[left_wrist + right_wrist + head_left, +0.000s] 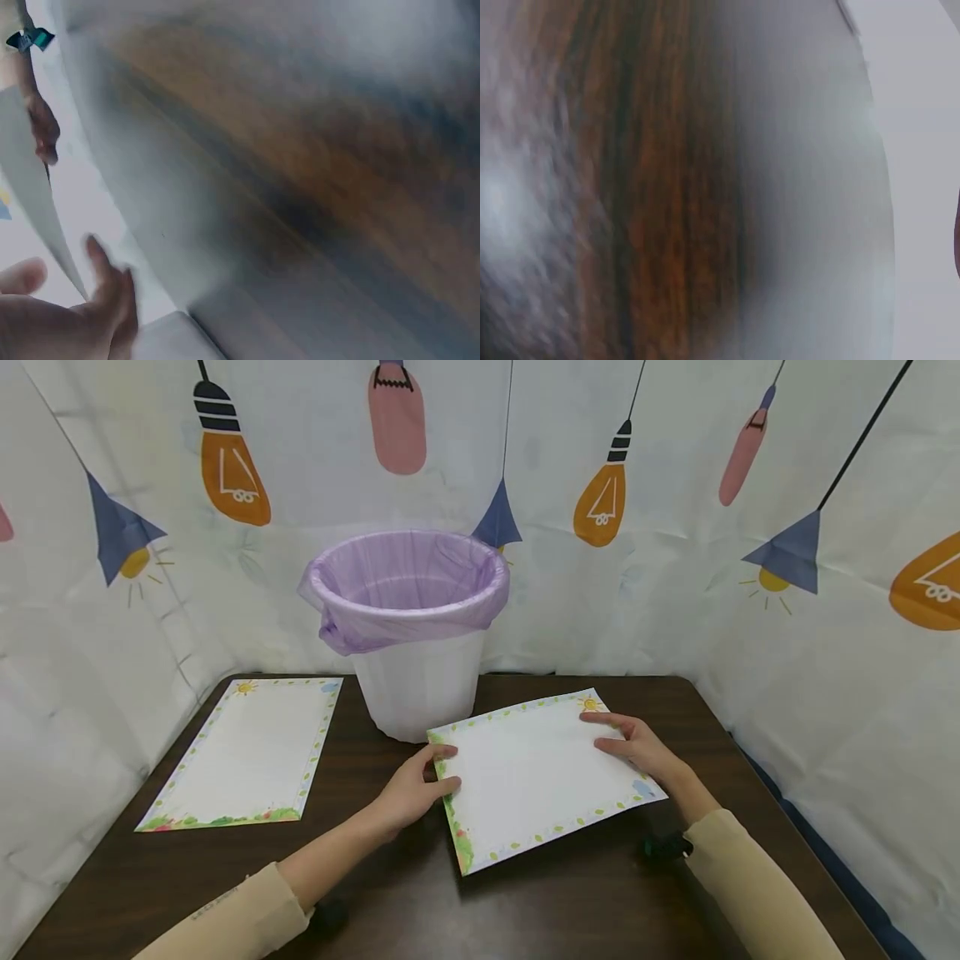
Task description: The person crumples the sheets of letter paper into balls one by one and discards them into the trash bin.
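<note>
A white sheet of paper [532, 781] with a printed leafy border, a sun and a cloud is held above the table, tilted. My left hand [416, 787] grips its left edge, thumb and fingers at the margin. At the opposite edge my right hand [637, 747] holds the sheet, with fingers over its face. The left wrist view shows the sheet [31, 180] nearly edge-on, with the right hand [43, 129] at its far end and the left hand [67, 319] close by. In the right wrist view only a sliver of the hand shows at the right edge.
A similar bordered sheet [243, 752] lies flat on the dark wooden table [360, 893], at the left. Behind the held sheet stands a white bin [420, 685] lined with a purple bag [412, 622]. White cloth [645, 610] printed with lamps and bulbs surrounds the table.
</note>
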### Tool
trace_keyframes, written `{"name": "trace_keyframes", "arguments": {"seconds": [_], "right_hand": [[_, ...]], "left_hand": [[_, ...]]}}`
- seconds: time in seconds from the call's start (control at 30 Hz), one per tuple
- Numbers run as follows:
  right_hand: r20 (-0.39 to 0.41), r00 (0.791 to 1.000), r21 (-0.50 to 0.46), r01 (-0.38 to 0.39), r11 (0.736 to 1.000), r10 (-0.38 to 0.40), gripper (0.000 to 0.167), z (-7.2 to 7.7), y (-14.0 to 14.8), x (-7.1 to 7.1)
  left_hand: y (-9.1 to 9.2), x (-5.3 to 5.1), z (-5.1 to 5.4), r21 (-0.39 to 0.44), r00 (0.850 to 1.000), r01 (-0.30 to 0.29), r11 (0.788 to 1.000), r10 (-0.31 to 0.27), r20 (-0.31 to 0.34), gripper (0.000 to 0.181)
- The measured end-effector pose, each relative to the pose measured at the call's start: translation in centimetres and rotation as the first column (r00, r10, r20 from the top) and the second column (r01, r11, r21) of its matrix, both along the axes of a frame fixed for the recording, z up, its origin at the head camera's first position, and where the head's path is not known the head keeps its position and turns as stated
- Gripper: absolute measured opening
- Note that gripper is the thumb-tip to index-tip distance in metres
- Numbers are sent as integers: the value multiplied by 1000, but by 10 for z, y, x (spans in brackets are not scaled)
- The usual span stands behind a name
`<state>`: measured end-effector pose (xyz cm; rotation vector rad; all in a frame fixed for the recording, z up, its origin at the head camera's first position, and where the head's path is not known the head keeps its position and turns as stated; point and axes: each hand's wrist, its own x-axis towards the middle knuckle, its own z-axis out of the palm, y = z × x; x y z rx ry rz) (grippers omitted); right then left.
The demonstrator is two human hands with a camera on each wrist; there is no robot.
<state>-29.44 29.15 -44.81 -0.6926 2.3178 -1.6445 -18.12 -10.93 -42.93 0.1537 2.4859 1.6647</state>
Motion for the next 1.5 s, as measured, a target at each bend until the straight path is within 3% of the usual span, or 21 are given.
{"name": "trace_keyframes", "arguments": {"seconds": [0.2, 0.3, 0.4, 0.5, 0.7, 0.93, 1.0, 1.1, 1.23, 1.37, 1.5], "right_hand": [[48, 998, -59, 42, 997, -39, 51, -1, 1, 5], [139, 990, -148, 48, 988, -27, 56, -2, 1, 10], [179, 984, -243, 43, 969, 2, 67, -1, -3, 14], [187, 982, -264, 91, 960, -41, 74, 1, -11, 19], [202, 948, -98, 270, 958, -246, 63, 9, -36, 33], [272, 931, -245, 312, 918, -244, 41, 12, -59, 40], [274, 936, -259, 292, 921, -220, 40, 10, -63, 42], [230, 962, -266, 210, 941, -149, 40, 6, -68, 48], [153, 987, -201, 84, 976, -54, 43, 3, -76, 53], [121, 993, -73, -1, 997, 10, 49, 5, -82, 55], [134, 988, 20, -84, 996, 81, 54, 7, -84, 57]], "left_hand": [[4, 7, 3, 143, 998, 28, 989, -37, 57, 59], [5, 8, 3, 187, 996, 76, 979, -82, 27, 64], [6, 8, 3, 228, 994, 111, 967, -112, -7, 65], [7, 6, 4, 224, 993, 121, 967, -115, -41, 65], [13, 2, 5, 148, 990, 119, 982, -105, -98, 64], [20, 1, 4, 92, 986, 99, 991, -86, -145, 64], [21, 1, 3, 86, 985, 98, 991, -85, -151, 64], [21, 0, 2, 77, 985, 91, 993, -78, -156, 64], [22, 0, 3, 68, 985, 79, 995, -67, -161, 65], [23, 1, 4, 43, 984, 57, 997, -49, -171, 69], [23, 1, 4, 6, 981, 18, 1000, -16, -192, 73]]}}
